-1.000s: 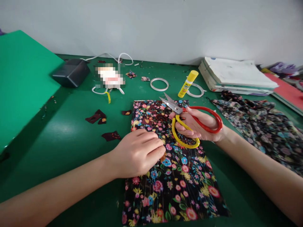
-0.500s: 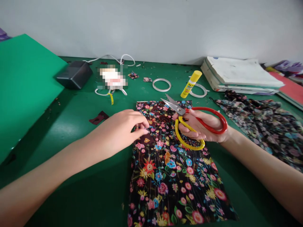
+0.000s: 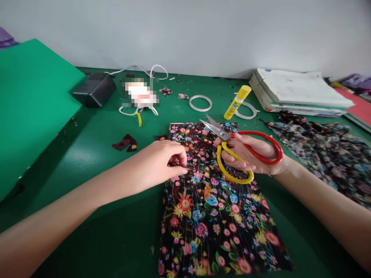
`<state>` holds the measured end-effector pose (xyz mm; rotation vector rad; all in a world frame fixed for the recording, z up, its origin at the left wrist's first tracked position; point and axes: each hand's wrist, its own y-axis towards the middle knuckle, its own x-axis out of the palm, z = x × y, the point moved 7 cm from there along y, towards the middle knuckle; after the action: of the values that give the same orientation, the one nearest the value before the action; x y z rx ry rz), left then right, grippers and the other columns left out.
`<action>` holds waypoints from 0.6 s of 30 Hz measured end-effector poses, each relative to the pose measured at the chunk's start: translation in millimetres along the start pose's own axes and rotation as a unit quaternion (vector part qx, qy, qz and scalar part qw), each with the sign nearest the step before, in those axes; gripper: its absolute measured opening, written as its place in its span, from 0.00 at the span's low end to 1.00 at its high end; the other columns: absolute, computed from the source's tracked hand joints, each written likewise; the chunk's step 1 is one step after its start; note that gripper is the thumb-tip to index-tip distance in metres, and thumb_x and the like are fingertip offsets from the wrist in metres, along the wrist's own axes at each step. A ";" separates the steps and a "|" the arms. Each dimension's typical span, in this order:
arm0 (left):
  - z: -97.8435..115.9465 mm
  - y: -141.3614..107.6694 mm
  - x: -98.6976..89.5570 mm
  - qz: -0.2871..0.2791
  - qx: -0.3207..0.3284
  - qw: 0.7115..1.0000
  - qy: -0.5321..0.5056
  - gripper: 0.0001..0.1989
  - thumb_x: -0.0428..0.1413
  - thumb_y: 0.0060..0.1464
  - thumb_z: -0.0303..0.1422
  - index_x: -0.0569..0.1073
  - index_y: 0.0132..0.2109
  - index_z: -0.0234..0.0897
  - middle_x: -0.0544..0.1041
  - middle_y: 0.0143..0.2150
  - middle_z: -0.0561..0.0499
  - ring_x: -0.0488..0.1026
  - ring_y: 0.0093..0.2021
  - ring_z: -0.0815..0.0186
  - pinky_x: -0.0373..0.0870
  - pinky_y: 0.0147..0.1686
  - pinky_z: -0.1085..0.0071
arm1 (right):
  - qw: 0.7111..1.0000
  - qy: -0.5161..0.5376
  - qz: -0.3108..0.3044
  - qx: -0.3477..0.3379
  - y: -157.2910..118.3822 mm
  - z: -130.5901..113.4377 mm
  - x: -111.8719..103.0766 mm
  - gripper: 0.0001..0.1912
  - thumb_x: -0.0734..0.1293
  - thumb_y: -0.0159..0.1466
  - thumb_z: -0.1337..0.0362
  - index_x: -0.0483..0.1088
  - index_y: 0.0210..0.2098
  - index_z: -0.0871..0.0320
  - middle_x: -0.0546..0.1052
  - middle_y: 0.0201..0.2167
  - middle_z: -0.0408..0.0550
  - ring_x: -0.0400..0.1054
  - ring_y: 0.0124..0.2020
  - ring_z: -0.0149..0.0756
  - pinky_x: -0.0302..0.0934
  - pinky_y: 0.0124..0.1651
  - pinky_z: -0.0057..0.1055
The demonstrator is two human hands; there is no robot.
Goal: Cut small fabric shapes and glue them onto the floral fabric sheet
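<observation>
Floral black fabric (image 3: 203, 231) lies flat on the green tabletop. My left hand (image 3: 172, 160) is over its upper left part, thumb and fingers pinched on a small dark scrap, of which only a thin edge shows at the fingertips. Other dark scraps (image 3: 121, 143) lie left of the fabric, and one is partly hidden behind this hand. My right hand (image 3: 246, 154) rests at the fabric's right side, wrapped round scissors (image 3: 222, 133) with one red and one yellow handle. Their blades are apart and point up and left over the fabric.
A yellow glue stick (image 3: 237, 102) stands by two white rings (image 3: 200, 103). Books (image 3: 301, 92) and crumpled floral cloth (image 3: 327, 154) are on the right. On the left are a black box (image 3: 94, 89) and green board (image 3: 34, 100). A blurred item with white cords lies behind.
My left thumb and fingers have closed on the dark scrap that lay beneath them, lifting it off the fabric. My right hand still holds the scissors. The view has shifted slightly.
</observation>
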<state>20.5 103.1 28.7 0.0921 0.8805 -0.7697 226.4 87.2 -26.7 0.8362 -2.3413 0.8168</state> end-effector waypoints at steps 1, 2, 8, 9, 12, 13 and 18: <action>0.0 1.1 2.1 -0.004 -0.018 0.999 -0.050 0.08 0.61 0.57 0.37 0.73 0.33 0.39 0.75 0.29 0.56 0.71 0.31 0.65 0.64 0.33 0.70 | 1.000 -0.002 0.002 0.000 0.0 -0.1 -0.3 0.21 0.66 0.68 0.52 0.64 0.55 0.58 0.72 0.31 0.47 0.65 0.24 0.29 0.57 0.17 0.17; 0.2 2.5 5.7 -0.012 -0.030 0.994 -0.105 0.08 0.61 0.57 0.38 0.73 0.34 0.39 0.75 0.28 0.57 0.71 0.29 0.67 0.63 0.31 0.71 | 1.000 -0.004 0.005 -0.001 -0.2 -0.3 -0.2 0.21 0.66 0.69 0.52 0.64 0.55 0.58 0.72 0.31 0.47 0.64 0.24 0.28 0.57 0.17 0.17; -0.6 9.0 24.0 0.011 -0.039 0.941 -0.335 0.09 0.61 0.58 0.38 0.73 0.38 0.37 0.78 0.35 0.53 0.75 0.37 0.67 0.66 0.37 0.72 | 0.999 -0.035 0.026 -0.005 -3.2 -1.9 4.4 0.19 0.65 0.69 0.50 0.66 0.52 0.56 0.70 0.30 0.45 0.63 0.23 0.26 0.51 0.17 0.17; -0.7 9.0 26.4 0.009 -0.040 0.937 -0.346 0.10 0.60 0.58 0.39 0.73 0.38 0.36 0.78 0.35 0.53 0.75 0.37 0.66 0.66 0.37 0.72 | 0.999 -0.044 0.030 -0.006 -4.1 -2.1 5.9 0.19 0.65 0.69 0.49 0.67 0.51 0.55 0.70 0.30 0.45 0.62 0.23 0.26 0.50 0.17 0.17; -0.6 8.1 32.4 -0.010 -0.041 0.938 -0.345 0.13 0.61 0.58 0.41 0.71 0.36 0.36 0.77 0.33 0.53 0.72 0.34 0.67 0.62 0.31 0.73 | 0.996 -0.083 0.038 -0.016 -7.2 -2.8 12.9 0.23 0.68 0.65 0.44 0.68 0.48 0.55 0.71 0.30 0.45 0.62 0.22 0.25 0.46 0.17 0.19; -0.4 7.9 33.6 -0.014 -0.038 0.940 -0.338 0.13 0.61 0.57 0.42 0.71 0.34 0.36 0.76 0.31 0.54 0.71 0.32 0.68 0.61 0.30 0.73 | 0.994 -0.097 0.042 -0.023 -8.2 -3.6 15.9 0.24 0.69 0.64 0.43 0.69 0.48 0.55 0.72 0.30 0.45 0.61 0.21 0.25 0.45 0.17 0.19; 2.2 9.9 35.7 -0.006 -0.001 0.958 -0.288 0.16 0.64 0.54 0.42 0.68 0.29 0.37 0.65 0.25 0.59 0.61 0.27 0.71 0.55 0.27 0.73 | 0.978 -0.178 0.081 -0.074 -10.9 -9.1 32.2 0.24 0.70 0.64 0.47 0.67 0.52 0.54 0.76 0.33 0.46 0.63 0.23 0.27 0.47 0.18 0.21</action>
<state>42.2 89.3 2.0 -0.1371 0.3269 -0.7503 214.6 74.5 3.9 0.7891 -2.7766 0.5834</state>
